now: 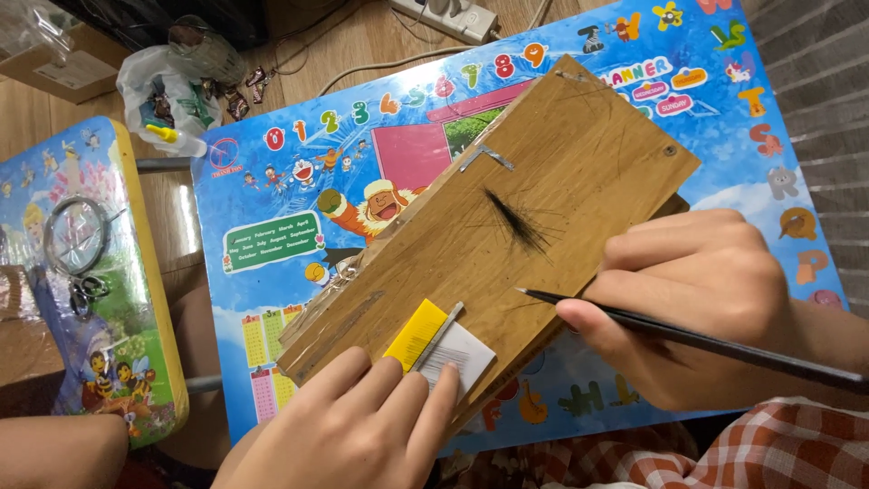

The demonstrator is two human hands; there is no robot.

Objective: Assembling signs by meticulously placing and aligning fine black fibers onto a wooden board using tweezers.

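Containers first: a crumpled white plastic bag [167,86] lies on the wooden floor beyond the far left corner of the worktop, holding small wrapped items and a yellow-capped bottle; what else is inside cannot be made out. Wooden board [507,226], worn and scratched, rests tilted across the blue children's worktop [299,226] printed with cartoons and coloured numerals. A small tuft of black hair [518,222] lies loose near the board's centre, strands fanned toward the near right. At the board's near edge, a small white card with fine dark lines [462,355] sits beside a yellow strip [415,333], with a thin metal bar between them. Left hand [362,426] presses fingers flat on the board's near corner, fingertips touching the yellow strip and white card; grip not closed around anything. Right hand [697,303] has its grip closed on a slim black needle-like tool [688,337], tip resting over the board just right of the hair tuft, apart from it. A metal staple-like clip [486,157] is fixed on the board's upper part. A second printed worktop [90,281] stands to the left, carrying a coil of wire [77,235] and small scissors [86,292]. White power strip [448,16] on the floor at the far side. Checked red-and-white cloth [724,448] at the near right.
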